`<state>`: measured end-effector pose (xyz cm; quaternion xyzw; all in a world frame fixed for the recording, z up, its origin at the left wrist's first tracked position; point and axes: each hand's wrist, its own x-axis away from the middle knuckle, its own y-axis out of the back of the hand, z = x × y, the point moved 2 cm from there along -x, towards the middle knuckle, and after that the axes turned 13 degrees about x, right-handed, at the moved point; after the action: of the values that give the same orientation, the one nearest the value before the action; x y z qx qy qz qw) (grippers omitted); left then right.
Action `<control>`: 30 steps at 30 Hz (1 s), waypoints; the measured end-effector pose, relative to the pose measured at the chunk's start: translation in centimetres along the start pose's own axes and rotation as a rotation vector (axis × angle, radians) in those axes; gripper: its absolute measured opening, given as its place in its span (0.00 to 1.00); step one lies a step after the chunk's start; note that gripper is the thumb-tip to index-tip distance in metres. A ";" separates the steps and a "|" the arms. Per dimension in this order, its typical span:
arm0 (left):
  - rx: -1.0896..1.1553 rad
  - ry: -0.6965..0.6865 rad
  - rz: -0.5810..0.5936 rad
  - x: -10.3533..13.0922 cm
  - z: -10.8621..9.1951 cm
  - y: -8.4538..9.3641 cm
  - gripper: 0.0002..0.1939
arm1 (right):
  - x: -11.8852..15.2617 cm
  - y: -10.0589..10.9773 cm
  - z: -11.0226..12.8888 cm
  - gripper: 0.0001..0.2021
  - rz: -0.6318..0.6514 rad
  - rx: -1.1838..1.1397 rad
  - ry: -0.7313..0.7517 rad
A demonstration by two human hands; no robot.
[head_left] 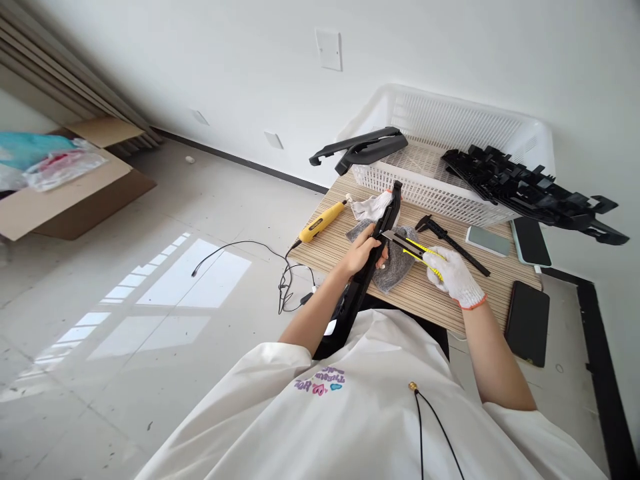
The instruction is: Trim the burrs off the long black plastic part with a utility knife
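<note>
My bare left hand (364, 252) is wrapped round a long black plastic trim piece (356, 291), which slants from my lap up over the table edge. My right hand (454, 272), in a white glove with an orange cuff, grips a yellow-and-black utility knife (416, 251). Its blade points left, and the tip is at the trim piece just beside my left fingers; whether it touches cannot be made out. Beneath the trim piece lies a grey cloth (396, 268). A second white glove (369, 207) rests on the table behind it.
A white plastic basket (425, 183) at the back carries several black plastic parts (530, 187), some overhanging its rim. The striped table (320, 252) also bears a yellow corded tool (323, 223), a black caliper (453, 243) and several phones (527, 323). An open cardboard box (75, 200) stands left.
</note>
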<state>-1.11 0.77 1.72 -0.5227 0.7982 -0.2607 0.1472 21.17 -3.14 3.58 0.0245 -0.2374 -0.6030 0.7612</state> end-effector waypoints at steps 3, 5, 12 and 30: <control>-0.007 -0.002 0.012 -0.2 0.2 0.2 0.11 | 0.0 0.0 0.0 0.13 -0.016 -0.011 -0.010; -0.013 0.001 0.016 -0.4 0.4 0.3 0.12 | 0.2 0.0 0.2 0.13 -0.021 0.019 -0.025; -0.051 0.004 0.028 -0.4 0.6 0.4 0.14 | 1.3 0.8 2.5 0.16 -0.062 0.133 -0.060; 0.007 -0.022 -0.026 -0.2 0.0 0.2 0.16 | -3.4 0.8 0.8 0.13 0.090 0.049 0.048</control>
<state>-1.23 1.03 1.59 -0.5356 0.7887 -0.2594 0.1544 21.00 0.43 3.39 0.0468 -0.2345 -0.5616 0.7921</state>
